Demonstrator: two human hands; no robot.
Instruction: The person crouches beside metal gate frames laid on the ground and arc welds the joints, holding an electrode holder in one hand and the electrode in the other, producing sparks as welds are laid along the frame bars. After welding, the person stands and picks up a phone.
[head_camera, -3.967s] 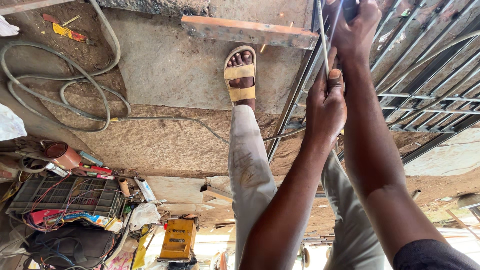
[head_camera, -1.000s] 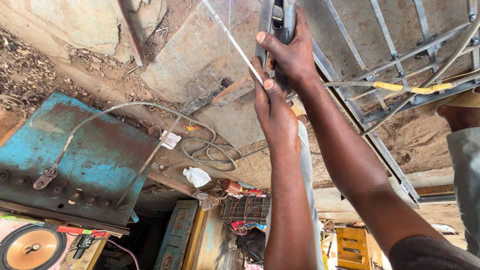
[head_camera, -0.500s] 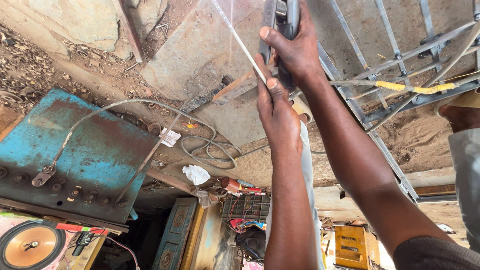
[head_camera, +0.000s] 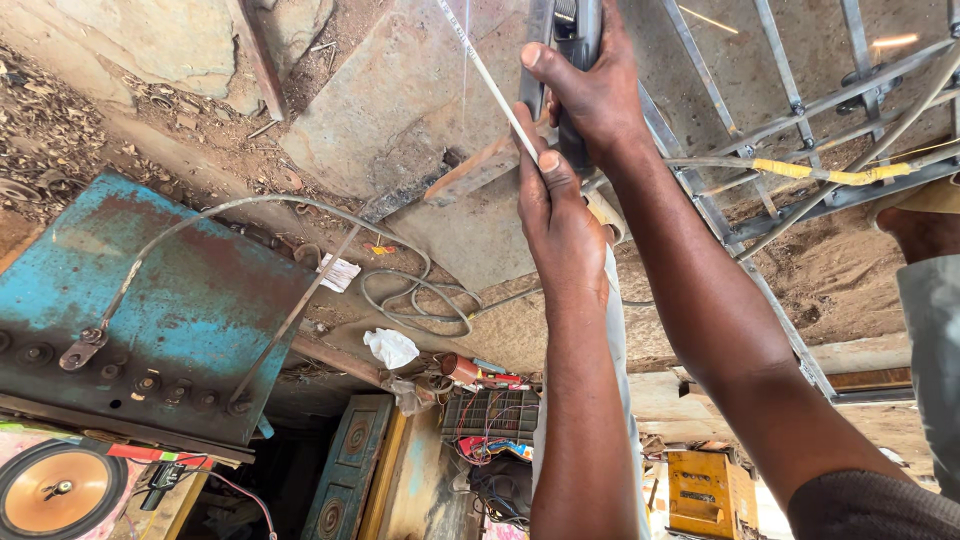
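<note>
Right hand: the right hand (head_camera: 600, 95) is closed around the dark electrode holder (head_camera: 575, 40) at the top edge of the view.
Left hand: the left hand (head_camera: 555, 215) is pinched on the thin welding rod (head_camera: 490, 80), just below the holder.
Rod axis: it is slanted up-left from the left hand's fingertips.
Nearer hand: the left.
Surroundings: a metal grille (head_camera: 800, 150) is seen to the right, a blue rusted machine (head_camera: 150, 300) at the left edge.

Small white paper label (head_camera: 340, 271) beside grey cable (head_camera: 420, 300)

Rust-streaked turquoise metal box (head_camera: 150, 310), yellow-taped cable (head_camera: 810, 172), white welding rod (head_camera: 490, 80), orange speaker cone (head_camera: 55, 490), yellow crate (head_camera: 705, 490)
</note>
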